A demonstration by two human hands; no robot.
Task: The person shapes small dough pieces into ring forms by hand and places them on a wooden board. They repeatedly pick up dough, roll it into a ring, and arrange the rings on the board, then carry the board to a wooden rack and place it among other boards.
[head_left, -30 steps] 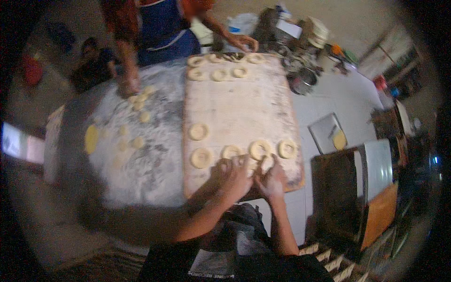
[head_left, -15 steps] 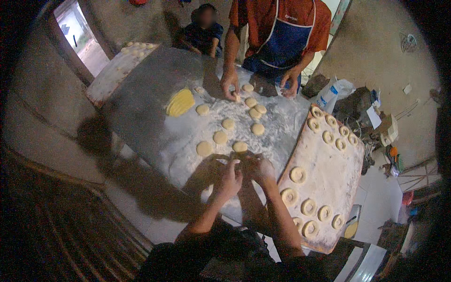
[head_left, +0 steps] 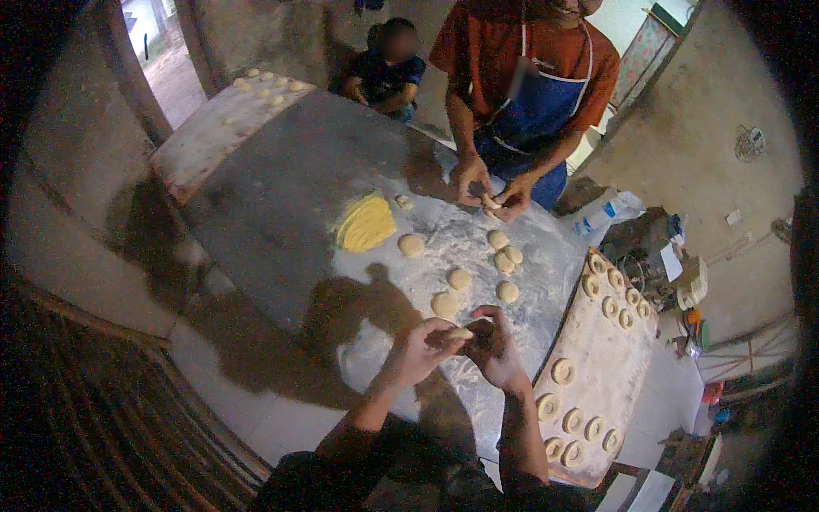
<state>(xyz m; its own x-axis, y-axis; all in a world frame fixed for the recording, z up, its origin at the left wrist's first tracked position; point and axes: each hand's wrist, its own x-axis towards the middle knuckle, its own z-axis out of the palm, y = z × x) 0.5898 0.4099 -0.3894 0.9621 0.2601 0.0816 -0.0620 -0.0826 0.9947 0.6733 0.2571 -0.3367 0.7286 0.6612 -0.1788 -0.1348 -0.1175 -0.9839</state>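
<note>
Pale dough is held at the fingertips over a floured table

A pale piece of dough [head_left: 461, 334] is held above the near part of the grey table [head_left: 281, 162], in front of the person's body. By the left hand [head_left: 426, 348] it is pinched between thumb and fingers. The right hand [head_left: 499, 352] is raised just beside it, with bent fingers; whether the dough is also gripped by this hand cannot be told. The fingertips are probably used, rather than the palm, so that the soft piece is not flattened and its edge can be reached from both sides.

Beyond the hands, flat dough discs [head_left: 444, 305] are spread on white flour [head_left: 439, 226], by which sticking is likely prevented. Most are set apart, perhaps so that they do not join, but a few are touching. To their left a yellow ridged mass [head_left: 367, 224] is placed; its material cannot be told.

On the right, dough rings [head_left: 562, 370] are laid on a light board [head_left: 601, 354], with gaps that presumably protect their round form. Across the table, another small dough piece [head_left: 491, 202] is held between the co-worker's hands [head_left: 514, 198]. At the far left, more dough pieces [head_left: 294, 86] are carried by a second board [head_left: 205, 141].
</note>
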